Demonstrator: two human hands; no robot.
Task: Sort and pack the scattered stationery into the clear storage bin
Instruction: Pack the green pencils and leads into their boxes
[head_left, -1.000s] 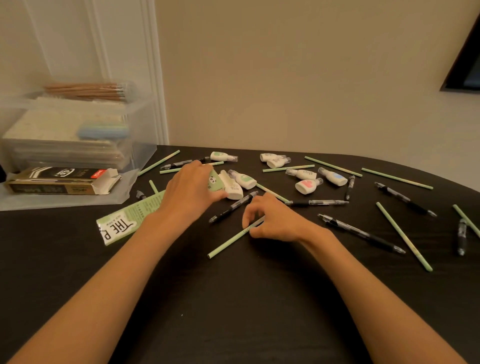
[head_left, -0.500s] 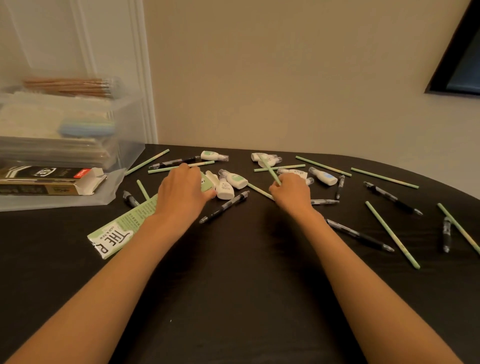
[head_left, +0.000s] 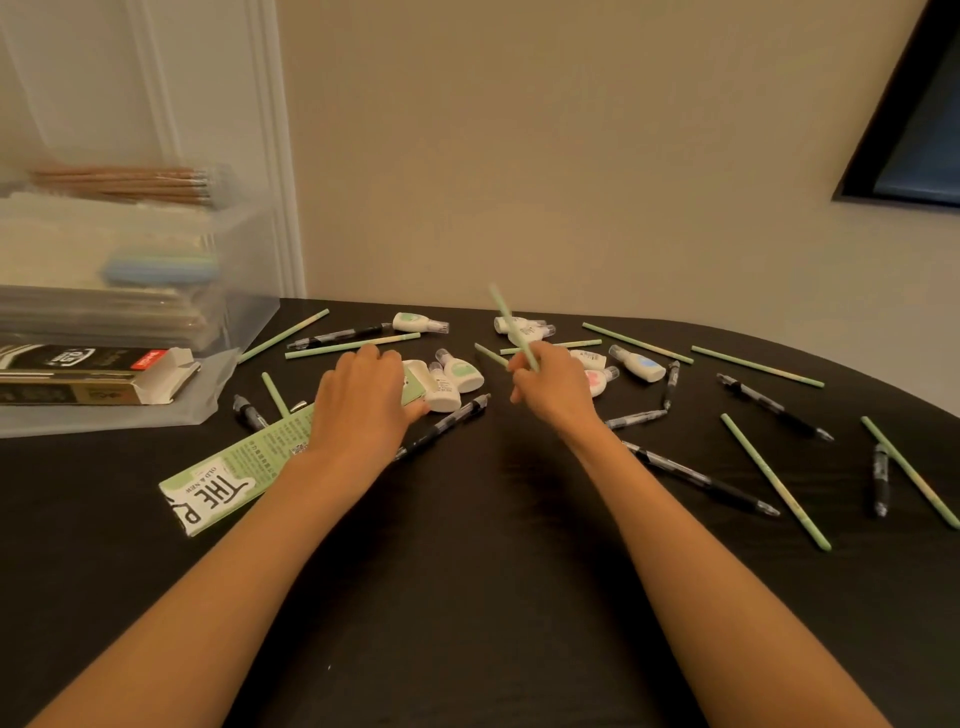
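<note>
My right hand (head_left: 553, 392) grips a green pencil (head_left: 506, 319) that stands tilted up off the black table (head_left: 467, 571). My left hand (head_left: 361, 402) rests on the far end of a long green pencil box (head_left: 228, 475), fingers curled over it beside white correction-tape dispensers (head_left: 454, 382). Several more green pencils (head_left: 774, 480), black pens (head_left: 698, 478) and dispensers (head_left: 636, 361) lie scattered across the table. The clear storage bin (head_left: 119, 275) stands at the far left, holding stacked paper, a blue eraser and brown pencils.
An open black pen box (head_left: 93, 374) lies on a clear lid in front of the bin. A wall runs behind the table, with a dark frame (head_left: 914, 130) at upper right. The table's edge curves away on the right.
My right hand picked a green pencil off the table and raised it, tip pointing up. My left hand stayed on the end of the green box. The view shifted slightly.
</note>
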